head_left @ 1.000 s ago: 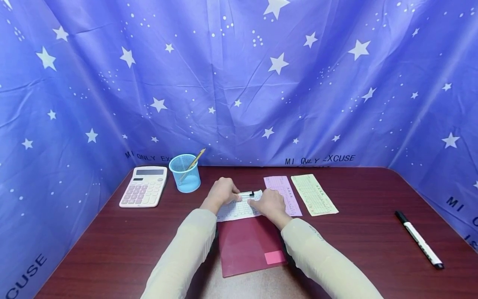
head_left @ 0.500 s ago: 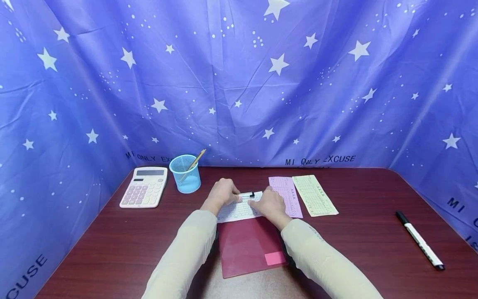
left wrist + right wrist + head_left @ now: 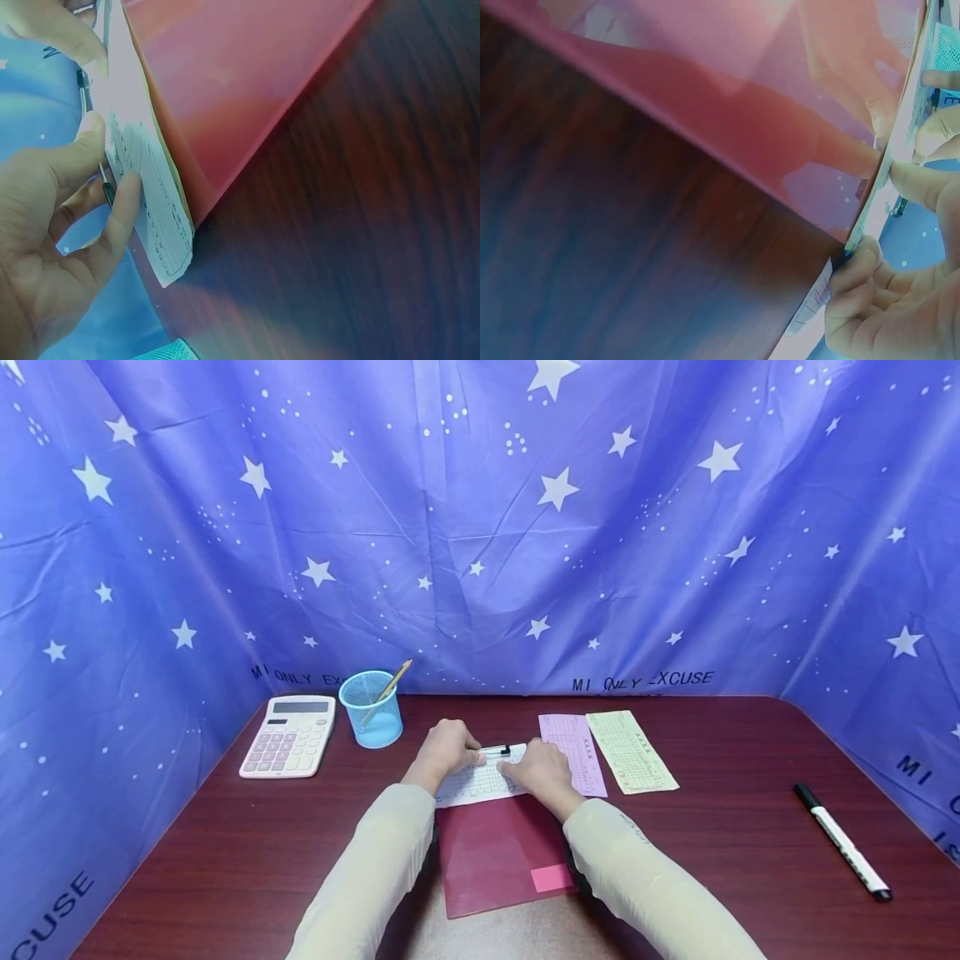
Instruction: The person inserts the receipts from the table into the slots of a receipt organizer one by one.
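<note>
Left hand (image 3: 447, 747) and right hand (image 3: 543, 770) pinch white slip (image 3: 480, 785) at twelve o'clock on red folder (image 3: 498, 856); clip (image 3: 505, 750) bite unclear; uneven release could skew it.

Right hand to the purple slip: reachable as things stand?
Probably yes: the purple slip lies beside the right hand, with nothing visible on top. That hand would likely need to leave the white sheet first.
</note>
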Motion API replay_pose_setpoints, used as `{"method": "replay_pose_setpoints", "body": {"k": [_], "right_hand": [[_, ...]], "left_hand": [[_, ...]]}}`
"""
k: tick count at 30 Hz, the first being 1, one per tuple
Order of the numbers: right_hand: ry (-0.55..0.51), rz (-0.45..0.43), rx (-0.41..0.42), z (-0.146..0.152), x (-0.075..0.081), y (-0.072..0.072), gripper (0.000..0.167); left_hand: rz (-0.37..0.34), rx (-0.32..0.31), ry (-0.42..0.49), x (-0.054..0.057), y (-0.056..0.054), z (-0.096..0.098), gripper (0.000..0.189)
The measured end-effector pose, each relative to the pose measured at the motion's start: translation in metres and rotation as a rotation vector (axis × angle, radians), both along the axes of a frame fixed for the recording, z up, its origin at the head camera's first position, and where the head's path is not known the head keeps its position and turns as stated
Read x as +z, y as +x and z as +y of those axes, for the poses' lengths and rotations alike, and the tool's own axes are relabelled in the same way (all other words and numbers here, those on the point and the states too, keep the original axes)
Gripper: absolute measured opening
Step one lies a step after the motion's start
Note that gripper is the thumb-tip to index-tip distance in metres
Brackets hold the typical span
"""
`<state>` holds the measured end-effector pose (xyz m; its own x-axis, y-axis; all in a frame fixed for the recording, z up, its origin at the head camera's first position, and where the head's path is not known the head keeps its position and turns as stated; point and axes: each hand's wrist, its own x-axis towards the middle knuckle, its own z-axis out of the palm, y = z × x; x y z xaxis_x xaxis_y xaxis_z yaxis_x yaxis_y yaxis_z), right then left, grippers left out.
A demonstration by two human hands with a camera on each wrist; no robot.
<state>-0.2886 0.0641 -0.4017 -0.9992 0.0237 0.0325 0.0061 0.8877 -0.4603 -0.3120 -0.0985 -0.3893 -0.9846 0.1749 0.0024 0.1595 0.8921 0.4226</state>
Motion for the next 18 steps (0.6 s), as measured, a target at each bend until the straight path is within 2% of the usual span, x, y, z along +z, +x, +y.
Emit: {"method": "replay_pose_setpoints", "body": {"k": [9,18], "right_hand": [[-0.014,-0.007,0.003,0.0009,0.0006,0.0005,0.053],[-0.021,-0.038,0.000,0.0012,0.0017,-0.0006,0.051]], "left_hand": [[0.012,-0.029,0.042,0.0021,0.0011,-0.0031,0.017],[0.030,0.005,0.084,-0.0055,0.0018,-0.0014,0.019]]}}
